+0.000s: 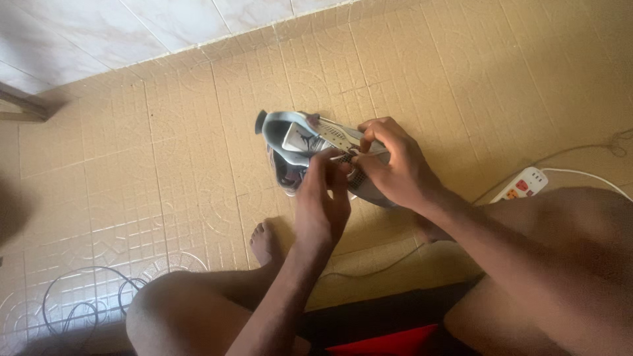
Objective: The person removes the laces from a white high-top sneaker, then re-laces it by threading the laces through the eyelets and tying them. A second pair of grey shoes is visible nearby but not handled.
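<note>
A grey and white sneaker (298, 140) is held above the tan tiled floor, its opening turned to the left. My left hand (323, 201) grips its near side, fingertips pinched at the lace area. My right hand (392, 165) covers the toe half from the right, thumb and fingers pinching a lace (347, 157) by the eyelets. The front of the shoe is hidden behind my right hand.
My bare knees fill the bottom of the view, and my foot (265, 242) rests on the floor below the shoe. A white power strip (521, 184) with its cord lies at the right. Loose dark cables (86, 296) coil at the lower left. White wall tiles (132, 26) run along the top.
</note>
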